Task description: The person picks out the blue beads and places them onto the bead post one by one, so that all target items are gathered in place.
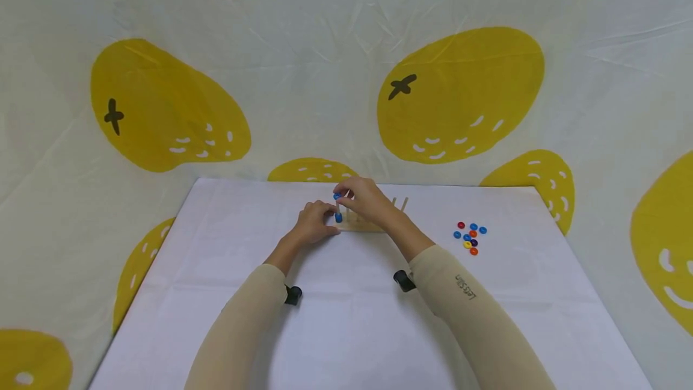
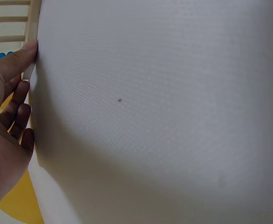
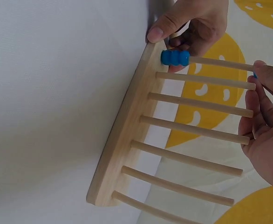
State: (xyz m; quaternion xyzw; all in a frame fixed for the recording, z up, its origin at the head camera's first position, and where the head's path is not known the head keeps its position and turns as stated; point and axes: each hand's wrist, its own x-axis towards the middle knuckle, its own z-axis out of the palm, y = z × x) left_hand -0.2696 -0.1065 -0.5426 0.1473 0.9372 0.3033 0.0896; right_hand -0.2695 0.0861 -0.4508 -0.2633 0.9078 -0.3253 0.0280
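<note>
A wooden peg stand (image 1: 364, 228) stands on the white-covered table, with a row of several upright pegs. In the right wrist view, blue beads (image 3: 175, 58) are stacked at the foot of the end peg; the other pegs (image 3: 187, 158) there are bare. My left hand (image 1: 313, 222) grips that end of the base, thumb along the near edge and fingers around the end. Between thumb and fingertips my right hand (image 1: 366, 196) pinches another blue bead (image 1: 337, 196) at the top of the same peg. Fingers largely cover this bead in the right wrist view.
Right of the stand lies a loose group of small ring beads, among them a red bead (image 1: 461, 225), a yellow bead (image 1: 467, 245), a dark purple bead (image 1: 474, 242), plus orange and blue ones. A patterned cloth (image 1: 335, 107) hangs behind the table's far edge.
</note>
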